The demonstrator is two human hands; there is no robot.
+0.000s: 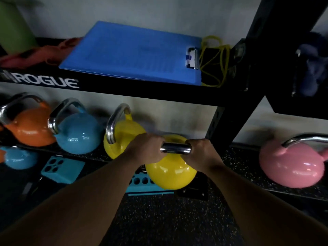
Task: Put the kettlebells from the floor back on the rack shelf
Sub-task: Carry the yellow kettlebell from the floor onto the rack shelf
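Left hand (pixel 148 148): wrapped around the left end of the chrome handle (pixel 175 148), fingers closed over it.
Right hand (pixel 199 150): clamped on the right end of the same handle, a short bare stretch of chrome showing between the 2 hands.
Held kettlebell (pixel 171 172): yellow, hanging below the handle at the front edge of the lower shelf (pixel 248 157); whether its base touches the shelf cannot be told.
Second yellow kettlebell (pixel 122 137): on the lower shelf just behind and left of the held one, handle upright.
Blue kettlebell (pixel 78 134): on the lower shelf, left of the 2 yellow ones.
Orange kettlebell (pixel 30 128): at the left end of the lower shelf, beside the blue one.
Pink kettlebell (pixel 291 166): on the shelf right of the black rack post (pixel 229 125), well apart from the hands.
Floor (pixel 168 219): dark speckled rubber, carrying teal blocks with round holes (pixel 62 169) under the shelf edge.
Upper shelf (pixel 124 86): holds a blue clipboard (pixel 134 54) and a yellow band (pixel 214 63) near its right end.
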